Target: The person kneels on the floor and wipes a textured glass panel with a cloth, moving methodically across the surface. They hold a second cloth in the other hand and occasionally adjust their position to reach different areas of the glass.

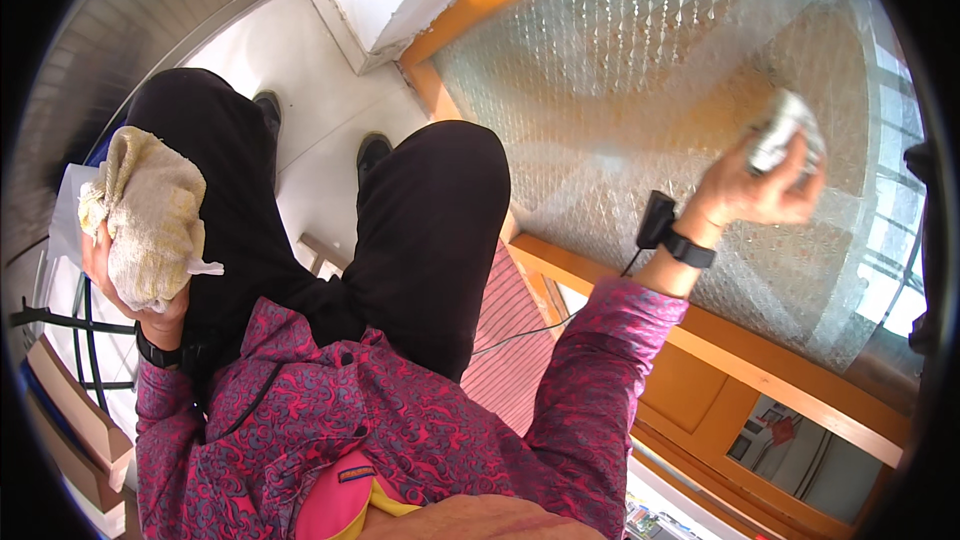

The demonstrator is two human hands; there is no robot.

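Observation:
My left hand (pixel 161 321) grips a bunched beige towel (pixel 154 217) with yellowish patches, close beside my left knee. Off to the right, my right hand (pixel 757 191) is closed around a crumpled white wad (pixel 786 131), blurred and perhaps cloth or paper. That hand is over a transparent, star-patterned textured panel (pixel 600 90), which looks like glass or plastic sheet. Whether the wad touches the panel, I cannot tell. Hazy streaks cross the panel, and an orange wooden frame (pixel 787 382) edges it.
A white wall corner (pixel 367 0) meets the panel's far edge. Cardboard boxes (pixel 79 420) and a dark thin-barred rack (pixel 86 326) stand at left. A thin cable (pixel 521 334) runs from a black device (pixel 657 219) at my right wrist. Striped red matting (pixel 510 345) lies below.

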